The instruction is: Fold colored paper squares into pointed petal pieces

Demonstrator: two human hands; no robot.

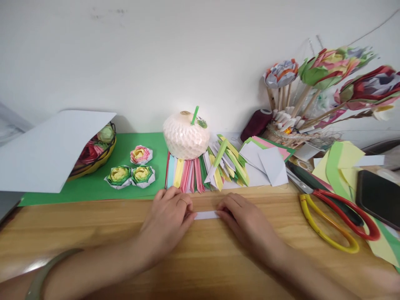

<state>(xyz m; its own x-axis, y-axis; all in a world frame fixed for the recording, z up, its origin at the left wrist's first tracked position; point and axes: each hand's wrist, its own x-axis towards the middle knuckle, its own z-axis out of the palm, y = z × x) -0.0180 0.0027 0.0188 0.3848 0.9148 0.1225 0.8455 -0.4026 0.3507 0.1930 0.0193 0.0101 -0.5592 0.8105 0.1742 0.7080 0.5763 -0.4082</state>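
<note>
A narrow white paper strip (206, 215) lies level just above or on the wooden table (193, 258), stretched between my hands. My left hand (168, 221) pinches its left end, with a ring on one finger. The right end is pinched by my right hand (245, 221). Both hands have their fingers closed, and they cover the ends of the strip. Directly behind them stands a row of folded paper strips (189, 173) in pink, yellow, white and green. More folded green and yellow pieces (228, 162) are heaped to the right of that row.
Three paper flowers (141, 155) rest on a green sheet (153, 143) near a basket (109, 154). A white fruit-shaped ornament (186, 135) stands at the back. Scissors (328, 200), a phone (379, 196), a thread spool (256, 125) and paper sheets (276, 164) lie right.
</note>
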